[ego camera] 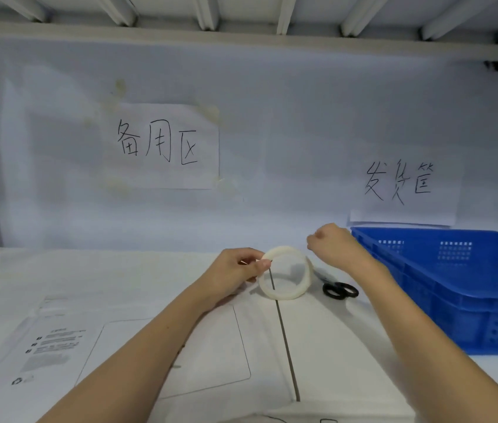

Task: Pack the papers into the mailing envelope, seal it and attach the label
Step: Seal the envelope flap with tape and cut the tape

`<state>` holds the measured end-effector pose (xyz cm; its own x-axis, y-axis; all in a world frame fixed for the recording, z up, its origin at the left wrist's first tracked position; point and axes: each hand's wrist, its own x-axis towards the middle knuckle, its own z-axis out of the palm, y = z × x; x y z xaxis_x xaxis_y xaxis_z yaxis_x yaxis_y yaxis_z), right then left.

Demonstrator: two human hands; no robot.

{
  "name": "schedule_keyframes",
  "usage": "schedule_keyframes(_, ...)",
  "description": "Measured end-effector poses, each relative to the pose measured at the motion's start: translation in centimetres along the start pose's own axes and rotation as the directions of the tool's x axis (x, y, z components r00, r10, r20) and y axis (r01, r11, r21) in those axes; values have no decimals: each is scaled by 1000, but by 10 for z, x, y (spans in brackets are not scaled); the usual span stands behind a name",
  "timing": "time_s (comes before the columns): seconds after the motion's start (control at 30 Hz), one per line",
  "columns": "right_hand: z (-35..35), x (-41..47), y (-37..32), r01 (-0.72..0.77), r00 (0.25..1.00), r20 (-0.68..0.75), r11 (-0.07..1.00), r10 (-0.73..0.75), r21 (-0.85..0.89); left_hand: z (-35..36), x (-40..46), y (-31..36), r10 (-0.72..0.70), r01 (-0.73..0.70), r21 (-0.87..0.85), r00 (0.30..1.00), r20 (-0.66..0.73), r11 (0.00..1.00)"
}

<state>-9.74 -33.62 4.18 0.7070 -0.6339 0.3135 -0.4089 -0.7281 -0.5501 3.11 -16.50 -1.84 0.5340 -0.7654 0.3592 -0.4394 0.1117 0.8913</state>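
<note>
A white mailing envelope (pixel 67 340) with printed marks lies flat on the white table, under my left forearm. Above it, my left hand (pixel 235 271) pinches the left rim of a whitish tape roll (pixel 298 280), held upright over the table. My right hand (pixel 331 241) is up and to the right of the roll, fingers curled as if pinching a clear tape end; no tape strip shows clearly. The papers and the label are not distinguishable.
Black-handled scissors (pixel 340 290) lie just right of the roll. A blue plastic crate (pixel 455 288) stands at the right. Two handwritten paper signs (pixel 165 146) hang on the back wall. A dark seam (pixel 286 337) runs down the tabletop.
</note>
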Motion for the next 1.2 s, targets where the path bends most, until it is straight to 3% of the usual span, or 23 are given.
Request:
schedule_keyframes(0.07, -14, -3, 9, -71, 985, 128, 940, 119, -333, -1, 1, 0, -11, 11, -9, 1000, 8, 1000)
schedule_keyframes(0.13, -17, -11, 15, -90, 942, 230, 844, 244, -528, -2, 2, -1, -24, 24, -15, 1000, 7, 1000)
schedule_keyframes(0.2, -14, -18, 21, -70, 912, 287, 802, 292, -594, -2, 3, -2, -33, 33, -30, 999, -4, 999)
schedule_keyframes(0.33, -4, -21, 29, -43, 931, 265, 797, 250, -603, -4, 5, -2, -15, 13, -65, 1000, -24, 998)
schedule_keyframes(0.67, -40, -23, 1, -115, 920, 298, 900, 256, -420, -6, 4, -2, -65, 59, -135, 997, -38, 989)
schedule_keyframes(0.93, -127, -98, -8, -309, 752, 565, 939, 339, -152, -7, 5, -1, -69, 59, -132, 995, -74, 990)
schedule_keyframes(1.07, -107, -128, -14, -340, 640, 723, 940, 258, -35, -6, 6, -4, -97, 87, -122, 992, -76, 989)
schedule_keyframes(1.2, -61, -138, -24, -377, 590, 783, 925, 194, 55, -5, 7, -7, -91, 82, -112, 992, -82, 990)
